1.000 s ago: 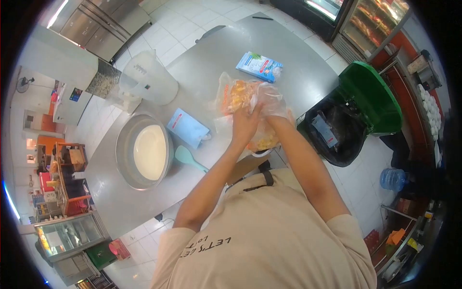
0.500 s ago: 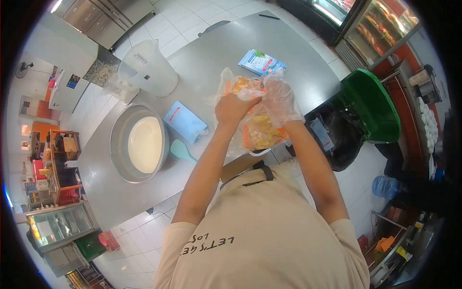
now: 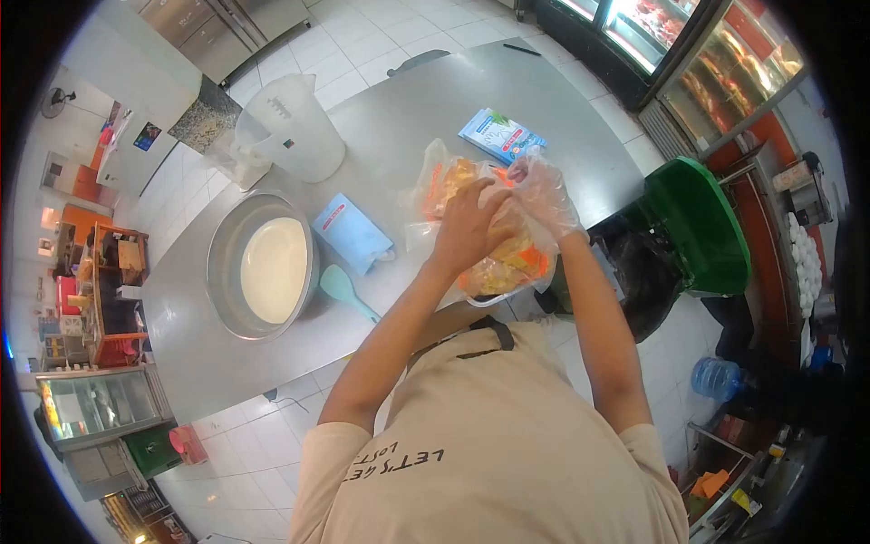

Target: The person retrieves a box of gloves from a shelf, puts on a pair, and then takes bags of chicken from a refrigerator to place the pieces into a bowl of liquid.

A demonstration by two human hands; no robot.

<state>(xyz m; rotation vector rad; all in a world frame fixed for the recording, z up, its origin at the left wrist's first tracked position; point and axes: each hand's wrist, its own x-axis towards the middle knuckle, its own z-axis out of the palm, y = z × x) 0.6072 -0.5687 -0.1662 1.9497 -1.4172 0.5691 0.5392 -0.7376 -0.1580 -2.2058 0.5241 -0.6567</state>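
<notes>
My left hand (image 3: pixel 473 222) is bare, with its fingers bent but apart over a clear plastic bag. My right hand (image 3: pixel 546 195) wears a loose clear plastic glove; its fingers are drawn together near the left fingertips, and what they pinch, if anything, is hard to make out. Beneath both hands lies the clear plastic bag (image 3: pixel 507 266) with orange print and yellowish chunks inside. A white rim shows under its near edge. A blue-and-white carton (image 3: pixel 501 134) lies just beyond the right hand.
To the left stand a metal bowl (image 3: pixel 220 263) of cream-coloured liquid, a clear measuring jug (image 3: pixel 294 131), a light blue carton (image 3: pixel 353 234) and a teal spatula (image 3: pixel 340 286). Right of the metal table (image 3: pixel 381 127) is a green-lidded bin (image 3: pixel 698 227) with a black liner.
My left hand has gone from a closed grip beside the right hand to spread fingers over the bag. The gloved right hand stays close by. The view has shifted slightly.
</notes>
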